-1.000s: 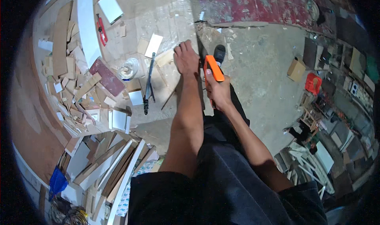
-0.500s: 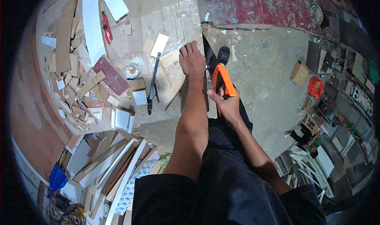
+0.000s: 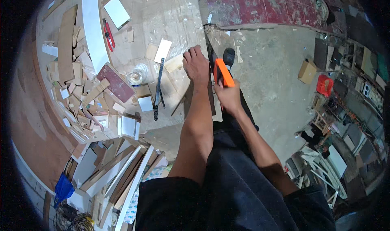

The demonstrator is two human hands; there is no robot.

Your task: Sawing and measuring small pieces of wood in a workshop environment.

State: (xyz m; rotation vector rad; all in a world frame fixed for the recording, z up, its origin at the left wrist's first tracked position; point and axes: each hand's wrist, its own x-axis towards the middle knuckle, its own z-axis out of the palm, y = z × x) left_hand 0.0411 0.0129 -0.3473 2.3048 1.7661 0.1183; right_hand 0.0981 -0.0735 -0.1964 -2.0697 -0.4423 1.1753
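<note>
My right hand [image 3: 228, 96] is closed around the orange handle [image 3: 223, 71] of what looks like a handsaw, just off the right edge of the worktable. Its blade is mostly hidden from above. Palm down, my left hand [image 3: 196, 65] bears on a board at that edge, its fingers close together and bent at the tips. Most of this board is covered by the hand and forearm; a pale end [image 3: 217, 115] shows below the right hand. Left of my left hand lie a pale wood piece [image 3: 174, 63], a white strip [image 3: 163, 50] and a dark hacksaw-like tool [image 3: 159, 88].
A heap of wood offcuts [image 3: 83, 101] covers the table's left side. Near it are a maroon panel [image 3: 115, 83], a roll of clear tape [image 3: 138, 73] and a red utility knife [image 3: 108, 35]. Boards lean below the table. A cardboard box [image 3: 307, 71] and red crate [image 3: 324, 85] stand right.
My right hand and the orange handle have moved up and left, closer to the table edge. A pale board end has come into view below them. My left hand stays nearly in place.
</note>
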